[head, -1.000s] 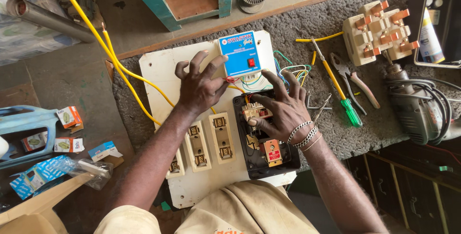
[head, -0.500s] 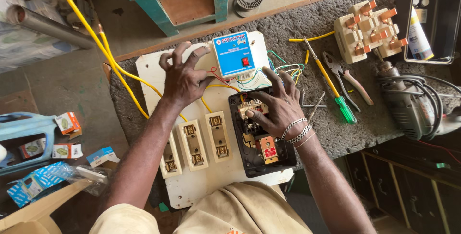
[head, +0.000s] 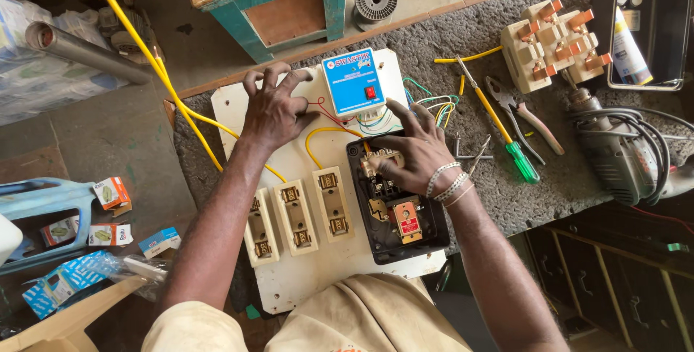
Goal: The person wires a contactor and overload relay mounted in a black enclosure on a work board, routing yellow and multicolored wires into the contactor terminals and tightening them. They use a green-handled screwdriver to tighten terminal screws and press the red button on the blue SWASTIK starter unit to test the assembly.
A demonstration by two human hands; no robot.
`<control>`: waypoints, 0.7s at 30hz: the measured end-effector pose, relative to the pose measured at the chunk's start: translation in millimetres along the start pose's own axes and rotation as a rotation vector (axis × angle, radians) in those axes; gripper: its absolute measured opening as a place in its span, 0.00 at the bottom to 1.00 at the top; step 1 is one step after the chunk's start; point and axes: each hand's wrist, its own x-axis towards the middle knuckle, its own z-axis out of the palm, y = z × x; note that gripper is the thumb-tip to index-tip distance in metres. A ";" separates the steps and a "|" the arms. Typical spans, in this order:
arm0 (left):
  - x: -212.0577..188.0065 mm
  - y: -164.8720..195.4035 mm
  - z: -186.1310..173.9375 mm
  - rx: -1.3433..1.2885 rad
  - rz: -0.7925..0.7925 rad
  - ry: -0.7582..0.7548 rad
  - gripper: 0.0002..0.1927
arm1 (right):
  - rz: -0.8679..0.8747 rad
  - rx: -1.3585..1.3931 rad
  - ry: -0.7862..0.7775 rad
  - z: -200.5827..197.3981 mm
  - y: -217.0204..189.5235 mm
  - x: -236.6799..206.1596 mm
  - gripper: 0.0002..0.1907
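Left hand point(head: 273, 110) lies fingers spread, palm down, pressing flat on the white rectangular mounting board point(head: 238, 106) near its far left corner. Just to the right of that hand sits a small blue box-shaped unit with a red switch point(head: 354, 81), fixed to the board; thin red and yellow wires point(head: 323, 134) run between the hand and the unit.

Right hand point(head: 412, 151) rests on the top end of the black open switch housing point(head: 405, 211), fingers curled over the brass terminals there; whether it pinches a wire or screw cannot be told. Beaded bracelets point(head: 447, 182) ring that wrist. A loose bundle of coloured wires point(head: 426, 102) fans out just beyond the fingertips.

Below the left forearm, three cream porcelain fuse carriers point(head: 296, 215) stand in a row on the board, left of the black housing.

Right of the right hand, on the grey rough bench top: a yellow-shafted screwdriver with green handle point(head: 506, 135), pliers with pink grips point(head: 524, 117), then a grey electric drill with coiled black cable point(head: 614, 153). A thick yellow cable point(head: 155, 63) trails off left of the left hand.
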 end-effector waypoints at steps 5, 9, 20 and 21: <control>-17.7 3.1 -25.5 -0.379 -0.083 0.067 0.13 | -0.096 0.189 0.365 -3.9 5.8 1.3 0.10; -38.7 10.7 -33.7 -0.564 -0.358 -0.004 0.14 | -0.201 0.145 0.391 -13.6 -12.6 4.4 0.16; -50.4 19.0 -6.8 -0.358 -0.235 -0.105 0.13 | -0.428 -0.124 0.046 14.0 -91.1 48.1 0.28; -50.6 16.9 -4.1 -0.333 -0.249 -0.133 0.10 | -0.403 -0.176 0.045 17.7 -93.5 50.0 0.30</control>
